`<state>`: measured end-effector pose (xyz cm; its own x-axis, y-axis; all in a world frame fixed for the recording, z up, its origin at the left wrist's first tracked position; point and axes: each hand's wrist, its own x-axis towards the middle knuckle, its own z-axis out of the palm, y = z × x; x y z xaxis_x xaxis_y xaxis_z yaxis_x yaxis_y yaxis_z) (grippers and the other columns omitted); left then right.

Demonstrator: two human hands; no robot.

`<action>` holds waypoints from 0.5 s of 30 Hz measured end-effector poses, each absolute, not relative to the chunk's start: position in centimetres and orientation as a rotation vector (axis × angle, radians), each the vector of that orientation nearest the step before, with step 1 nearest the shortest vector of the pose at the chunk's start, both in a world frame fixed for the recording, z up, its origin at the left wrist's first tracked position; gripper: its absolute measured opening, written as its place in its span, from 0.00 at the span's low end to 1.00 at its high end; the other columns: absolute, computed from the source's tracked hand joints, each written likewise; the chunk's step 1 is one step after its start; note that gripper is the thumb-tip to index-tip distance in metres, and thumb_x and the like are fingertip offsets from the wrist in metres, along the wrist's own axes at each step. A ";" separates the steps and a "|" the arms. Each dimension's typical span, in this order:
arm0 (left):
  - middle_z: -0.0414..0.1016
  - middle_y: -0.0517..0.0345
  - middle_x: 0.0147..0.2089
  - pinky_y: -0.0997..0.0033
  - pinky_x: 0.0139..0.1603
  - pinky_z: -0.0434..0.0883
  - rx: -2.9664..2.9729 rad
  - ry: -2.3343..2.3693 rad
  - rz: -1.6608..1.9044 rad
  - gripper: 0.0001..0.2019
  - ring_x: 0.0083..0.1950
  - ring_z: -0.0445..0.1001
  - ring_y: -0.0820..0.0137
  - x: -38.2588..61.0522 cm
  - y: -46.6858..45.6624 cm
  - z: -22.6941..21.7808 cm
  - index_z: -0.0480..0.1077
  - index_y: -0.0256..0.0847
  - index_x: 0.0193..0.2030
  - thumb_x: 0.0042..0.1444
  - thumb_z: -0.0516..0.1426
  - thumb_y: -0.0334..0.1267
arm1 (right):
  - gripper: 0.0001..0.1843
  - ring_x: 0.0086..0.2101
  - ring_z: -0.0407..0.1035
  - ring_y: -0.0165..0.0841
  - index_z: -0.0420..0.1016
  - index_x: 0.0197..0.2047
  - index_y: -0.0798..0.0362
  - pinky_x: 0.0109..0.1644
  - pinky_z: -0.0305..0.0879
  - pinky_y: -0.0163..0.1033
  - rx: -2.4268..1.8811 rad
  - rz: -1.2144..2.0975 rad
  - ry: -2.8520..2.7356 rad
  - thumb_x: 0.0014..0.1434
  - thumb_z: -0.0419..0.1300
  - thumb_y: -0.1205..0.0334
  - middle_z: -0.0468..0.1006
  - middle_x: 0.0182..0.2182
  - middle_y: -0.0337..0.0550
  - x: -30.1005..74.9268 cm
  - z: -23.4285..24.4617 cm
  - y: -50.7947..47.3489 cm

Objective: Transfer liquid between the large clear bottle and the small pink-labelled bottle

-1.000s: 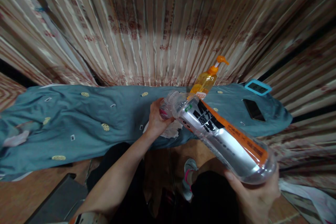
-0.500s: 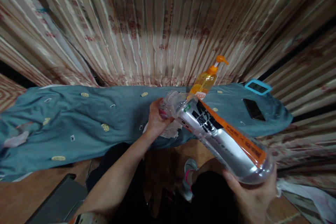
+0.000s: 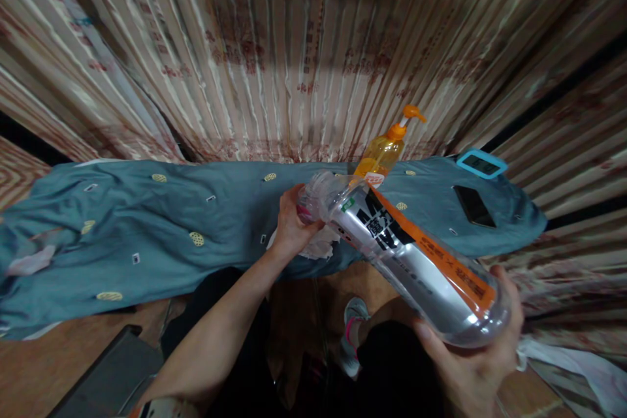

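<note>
A large clear plastic bottle with a silver, black and orange label is held slanting over the cloth's front edge, its neck end up and to the left. My right hand is closed round its base, thumb below and fingers behind. At the upper end my left hand is wrapped round clear plastic with a pink patch; whether this is the bottle's own neck or a separate piece, I cannot tell. Below that hand lies a crumpled white tissue, partly hidden. Behind the bottle stands a pump bottle with orange liquid.
A teal patterned cloth covers the long surface. To the right lie a black phone and a blue-framed digital clock. Whitish plastic lies far left. Pleated curtains hang behind. A dark grey box-like object is at lower left.
The large bottle has rolled slightly about its length, so its label faces a little differently. Fingers of my right hand now show higher round its base. My left hand has hardly moved.
</note>
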<state>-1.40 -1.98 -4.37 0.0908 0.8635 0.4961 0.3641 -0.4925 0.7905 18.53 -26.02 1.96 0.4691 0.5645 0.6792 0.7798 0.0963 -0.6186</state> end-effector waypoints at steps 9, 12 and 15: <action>0.78 0.48 0.61 0.44 0.66 0.77 1.892 1.208 1.391 0.44 0.63 0.79 0.49 -1.4 -2.0 -4.2 0.67 0.45 0.66 0.41 0.77 0.42 | 0.66 0.67 0.69 0.58 0.59 0.81 0.55 0.78 0.52 0.71 -1.603 -0.258 -1.167 0.49 0.79 0.36 0.68 0.73 0.63 18.6 2.0 -26.1; 0.78 0.48 0.61 0.43 0.66 0.77 1.879 1.207 1.391 0.44 0.63 0.79 0.49 -1.4 -2.1 -4.2 0.67 0.45 0.66 0.41 0.77 0.41 | 0.66 0.67 0.69 0.57 0.59 0.81 0.56 0.79 0.50 0.70 -1.623 -0.280 -1.176 0.49 0.79 0.36 0.69 0.72 0.62 18.6 2.1 -26.2; 0.78 0.48 0.61 0.43 0.67 0.77 1.865 1.219 1.395 0.45 0.64 0.79 0.48 -1.4 -2.1 -4.3 0.67 0.45 0.66 0.41 0.78 0.41 | 0.65 0.67 0.69 0.58 0.60 0.81 0.56 0.80 0.50 0.69 -1.619 -0.300 -1.180 0.50 0.79 0.36 0.71 0.71 0.61 18.4 2.2 -26.2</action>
<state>-1.38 -2.07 -4.25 0.0707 0.8759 0.4772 0.3552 -0.4692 0.8085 18.42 -26.17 2.20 0.4798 0.5376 0.6934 0.8032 0.0488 -0.5937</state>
